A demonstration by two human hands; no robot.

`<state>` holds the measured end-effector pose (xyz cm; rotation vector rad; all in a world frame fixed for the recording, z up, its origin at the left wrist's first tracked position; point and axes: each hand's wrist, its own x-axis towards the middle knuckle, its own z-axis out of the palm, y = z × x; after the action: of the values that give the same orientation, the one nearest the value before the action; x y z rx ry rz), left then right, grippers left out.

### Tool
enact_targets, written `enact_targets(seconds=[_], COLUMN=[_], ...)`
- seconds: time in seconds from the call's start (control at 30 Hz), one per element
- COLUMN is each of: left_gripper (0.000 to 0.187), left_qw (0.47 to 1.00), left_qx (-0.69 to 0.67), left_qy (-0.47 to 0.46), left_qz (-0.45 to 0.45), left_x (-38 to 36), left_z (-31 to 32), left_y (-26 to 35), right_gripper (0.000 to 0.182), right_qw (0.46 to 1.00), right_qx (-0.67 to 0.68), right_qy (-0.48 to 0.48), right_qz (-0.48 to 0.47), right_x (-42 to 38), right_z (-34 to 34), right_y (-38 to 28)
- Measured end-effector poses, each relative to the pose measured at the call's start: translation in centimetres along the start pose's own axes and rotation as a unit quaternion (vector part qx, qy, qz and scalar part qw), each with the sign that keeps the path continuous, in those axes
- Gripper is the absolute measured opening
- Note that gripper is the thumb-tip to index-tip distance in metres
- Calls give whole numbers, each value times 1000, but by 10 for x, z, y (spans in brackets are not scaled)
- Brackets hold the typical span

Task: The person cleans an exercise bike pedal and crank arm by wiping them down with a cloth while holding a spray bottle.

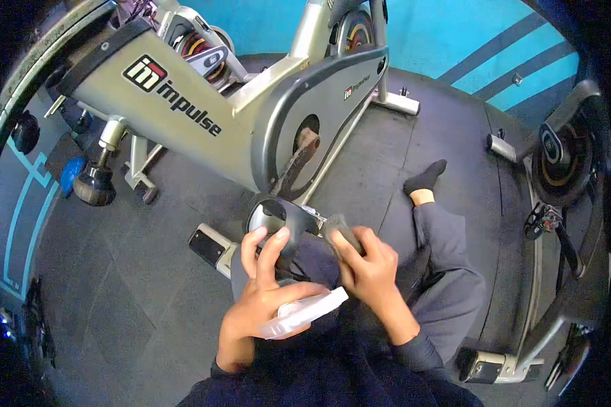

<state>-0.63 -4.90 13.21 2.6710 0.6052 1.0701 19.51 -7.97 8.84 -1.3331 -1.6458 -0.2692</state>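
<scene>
My left hand (256,305) has its thumb across a white and clear plastic object (305,313), whose kind I cannot tell. Two fingers of that hand reach up to the dark pedal toe cage (256,216) of the exercise bike, fingertips right at its rim. In my right hand (370,268) is a grey sponge-like pad (346,234), pinched between thumb and fingers beside the pedal. The brown, rusty-looking crank arm (297,163) runs from the pedal up to the grey chain cover (336,122).
The bike's beige frame (183,108) spans the upper left, above a black levelling knob (94,186). My bent leg (448,278) and black-socked foot (424,178) lie on the dark mat floor (115,271). Another bike (560,152) stands at right.
</scene>
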Motion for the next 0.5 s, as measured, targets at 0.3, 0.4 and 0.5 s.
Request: enact_targets(seconds=[0.3,0.4,0.5], left_gripper=[40,39,38], left_qw=[1000,1000,1000], left_qx=[10,15,2], left_qy=[9,11,19], left_qz=[7,5,6], left_x=[6,9,8], left_z=[1,1,2], left_y=[1,4,4], right_gripper=[41,35,25], right_qw=[991,996,984], right_qx=[-62,47,129], right_qy=[-65,-76,-102], right_qz=[-97,-5,68], right_x=[26,29,33], right_z=[-19,-18,-18], right_y=[4,-3,-9])
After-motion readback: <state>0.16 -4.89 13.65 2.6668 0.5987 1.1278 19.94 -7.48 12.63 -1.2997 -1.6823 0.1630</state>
